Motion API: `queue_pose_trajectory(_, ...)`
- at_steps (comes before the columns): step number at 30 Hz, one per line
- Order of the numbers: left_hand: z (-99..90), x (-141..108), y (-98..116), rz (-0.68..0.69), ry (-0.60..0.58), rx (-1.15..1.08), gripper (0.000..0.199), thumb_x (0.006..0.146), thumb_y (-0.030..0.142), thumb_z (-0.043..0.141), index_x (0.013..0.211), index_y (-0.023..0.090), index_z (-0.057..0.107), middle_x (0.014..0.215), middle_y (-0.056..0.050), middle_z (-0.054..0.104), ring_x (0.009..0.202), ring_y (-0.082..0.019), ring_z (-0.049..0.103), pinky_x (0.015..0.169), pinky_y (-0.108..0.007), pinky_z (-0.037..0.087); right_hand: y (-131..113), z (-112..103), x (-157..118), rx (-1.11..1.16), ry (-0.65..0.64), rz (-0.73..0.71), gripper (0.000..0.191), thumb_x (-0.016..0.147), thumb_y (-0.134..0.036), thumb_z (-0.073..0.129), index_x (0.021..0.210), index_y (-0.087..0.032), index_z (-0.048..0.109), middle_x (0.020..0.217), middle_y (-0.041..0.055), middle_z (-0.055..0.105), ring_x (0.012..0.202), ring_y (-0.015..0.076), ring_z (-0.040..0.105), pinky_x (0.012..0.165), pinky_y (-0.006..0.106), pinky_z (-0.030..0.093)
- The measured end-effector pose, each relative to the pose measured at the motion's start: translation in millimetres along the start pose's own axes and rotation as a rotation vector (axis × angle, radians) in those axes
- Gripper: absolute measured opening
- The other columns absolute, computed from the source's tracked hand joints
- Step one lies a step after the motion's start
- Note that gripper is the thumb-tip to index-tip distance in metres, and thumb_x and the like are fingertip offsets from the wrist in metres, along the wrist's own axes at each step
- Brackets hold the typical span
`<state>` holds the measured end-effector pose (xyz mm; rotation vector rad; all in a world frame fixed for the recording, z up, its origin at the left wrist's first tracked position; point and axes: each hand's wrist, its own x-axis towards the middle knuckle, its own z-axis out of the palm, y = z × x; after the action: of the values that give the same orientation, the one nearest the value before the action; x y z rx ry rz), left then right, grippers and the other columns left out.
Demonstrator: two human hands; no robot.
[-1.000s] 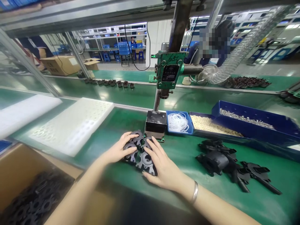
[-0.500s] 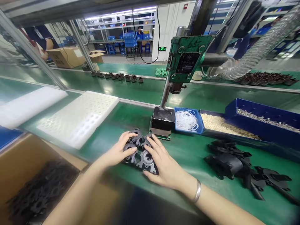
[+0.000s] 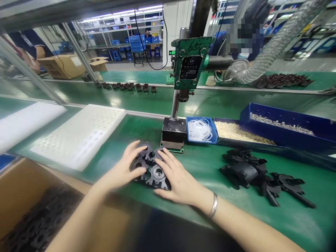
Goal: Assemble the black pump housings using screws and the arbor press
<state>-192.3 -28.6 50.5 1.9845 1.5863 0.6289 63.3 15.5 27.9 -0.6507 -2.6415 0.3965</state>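
Note:
Several round black parts (image 3: 158, 173) sit grouped together on the green bench, just in front of the black block (image 3: 174, 129) of the press. My left hand (image 3: 126, 167) curves round the group's left side, fingertips on the upper left part and thumb on the lower left one. From the right, my right hand (image 3: 180, 177) grips the group, with its fingers over the tops and its thumb at the near edge. A metal bracelet circles my right wrist. The undersides of the parts are hidden.
White foam trays (image 3: 78, 136) lie at left, above a cardboard box (image 3: 15, 185) of black parts. The green press head (image 3: 193, 63) hangs over the block. Blue bins (image 3: 283, 129) stand behind loose black parts (image 3: 243, 173) at right. A person (image 3: 33, 43) is beyond the bench.
The view has shifted, so the bench items appear further left. Both hands keep their places round the grouped black parts.

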Motion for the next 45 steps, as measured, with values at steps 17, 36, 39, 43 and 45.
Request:
queue_pose_trajectory(17,0.3,2,5,0.312,-0.194,0.448,0.109,0.07,0.064,0.072,0.154,0.028,0.013,0.162,-0.013,0.016,0.15,-0.033,0.006,0.119,-0.056,0.022,-3,10,3,0.021,0.091,-0.018,0.082,0.084,-0.042,0.069,0.149,-0.009,0.032,0.157,0.021,0.021,0.149,0.034,0.004,0.117,0.055,0.027)
queue_pose_trajectory(36,51.2,-30,41,0.645,0.131,0.559,0.101,0.074,0.068,0.065,0.154,0.022,0.024,0.158,-0.013,0.03,0.146,-0.039,0.025,0.119,-0.059,0.02,58,-83,-147,-0.585,0.163,0.552,0.051,0.092,-0.027,0.06,0.139,-0.011,0.045,0.137,0.021,0.049,0.139,0.0383,0.033,0.113,0.061,0.029)
queue_pose_trajectory(39,84.3,-22,76,0.741,0.004,0.457,0.084,0.082,0.059,0.064,0.151,0.024,0.031,0.149,-0.014,0.045,0.14,-0.037,0.038,0.11,-0.055,0.04,54,-77,-156,-0.542,0.177,0.464,0.043,0.094,-0.022,0.055,0.136,-0.013,0.049,0.139,0.0193,0.047,0.135,0.035,0.038,0.112,0.058,0.035)
queue_pose_trajectory(43,128.2,-13,102,0.879,-0.102,0.376,0.066,0.088,0.046,0.064,0.144,0.02,0.041,0.143,-0.016,0.053,0.134,-0.037,0.047,0.102,-0.053,0.05,46,-75,-159,-0.491,0.158,0.262,0.05,0.095,-0.007,0.043,0.143,-0.019,0.044,0.143,0.0138,0.047,0.129,0.03,0.045,0.107,0.053,0.043)
queue_pose_trajectory(45,143.0,-11,110,0.885,-0.134,0.348,0.067,0.086,0.049,0.065,0.141,0.016,0.044,0.143,-0.019,0.052,0.133,-0.039,0.047,0.101,-0.056,0.049,44,-75,-158,-0.536,0.184,0.183,0.055,0.095,-0.005,0.041,0.147,-0.02,0.039,0.145,0.0123,0.047,0.129,0.0292,0.045,0.11,0.056,0.039)
